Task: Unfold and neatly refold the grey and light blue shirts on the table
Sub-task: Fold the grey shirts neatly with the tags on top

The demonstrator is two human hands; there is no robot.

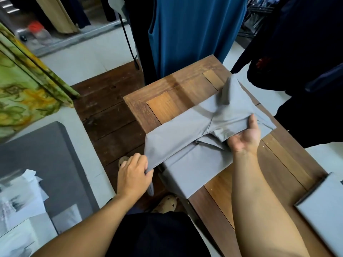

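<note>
A grey shirt (193,164) lies partly folded across the wooden table (167,104), its near part hanging past the table's left edge. My left hand (133,175) pinches a corner of the upper grey layer off the table's left side. My right hand (245,136), palm up, grips the same layer near the collar and lifts it, with a raised peak of cloth behind it. A light blue folded shirt (323,210) rests at the table's near right corner, partly cut off by the frame.
Dark blue and black garments (194,30) hang just beyond the table's far edge and to the right. A green and yellow patterned cloth (24,89) hangs at left. A grey mat with plastic-wrapped packets (22,201) lies on the floor at lower left.
</note>
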